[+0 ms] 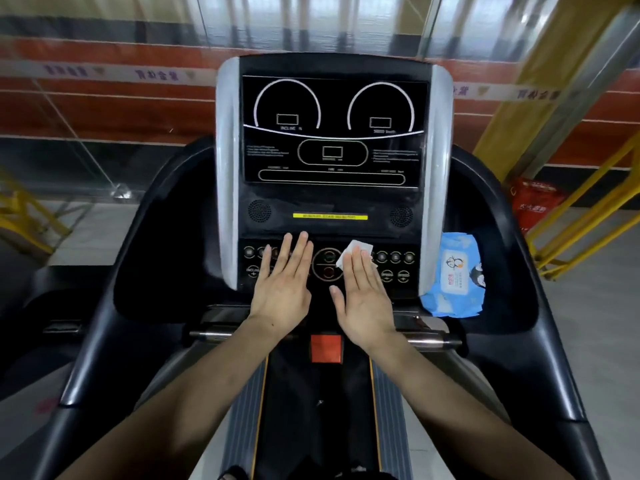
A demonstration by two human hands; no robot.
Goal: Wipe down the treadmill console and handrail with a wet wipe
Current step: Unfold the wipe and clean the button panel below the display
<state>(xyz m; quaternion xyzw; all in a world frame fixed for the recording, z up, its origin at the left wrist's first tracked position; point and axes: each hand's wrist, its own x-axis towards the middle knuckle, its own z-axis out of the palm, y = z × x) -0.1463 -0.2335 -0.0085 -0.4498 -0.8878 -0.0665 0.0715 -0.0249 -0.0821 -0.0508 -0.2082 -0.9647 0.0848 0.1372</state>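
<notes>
The console reads "INCLINE %" under its left dial; a button at its lower left edge says "INCLINE +". Other print is too blurred.

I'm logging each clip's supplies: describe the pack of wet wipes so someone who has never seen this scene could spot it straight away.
Start at the treadmill console, the tall black panel with silver side trims. Just right of its lower button area, beside the right hand, the wipes pack lies in the dark side tray. It is the only soft blue packet there, with a white label showing a cartoon penguin.
</notes>
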